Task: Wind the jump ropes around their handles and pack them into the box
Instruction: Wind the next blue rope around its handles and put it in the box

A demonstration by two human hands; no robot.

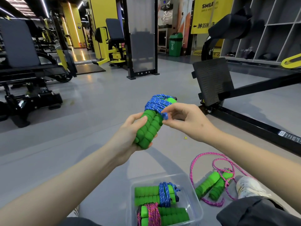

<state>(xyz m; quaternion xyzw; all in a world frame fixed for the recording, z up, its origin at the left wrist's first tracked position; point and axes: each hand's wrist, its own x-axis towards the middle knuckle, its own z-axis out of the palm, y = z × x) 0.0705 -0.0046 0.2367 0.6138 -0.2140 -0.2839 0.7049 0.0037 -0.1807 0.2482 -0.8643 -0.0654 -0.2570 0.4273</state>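
Note:
My left hand (130, 136) grips the lower end of a pair of green foam handles (149, 129), held upright and tilted to the right. A blue rope (157, 102) is coiled around their upper half. My right hand (184, 119) pinches the blue rope's end (165, 115) just beside the coils. Below, a clear plastic box (193, 198) holds two wound ropes: a blue one (164, 193) and a pink one (153, 212), both on green handles. To the box's right, a loose pink rope (216, 162) lies on the floor with its green handles (211, 185).
I am on a grey gym floor (97, 111). A black footplate on a machine frame (211, 80) stands at the right, and a black rail (254, 123) runs along the floor. A white shoe (247, 186) lies next to the loose rope. Weight machines stand at the left and back.

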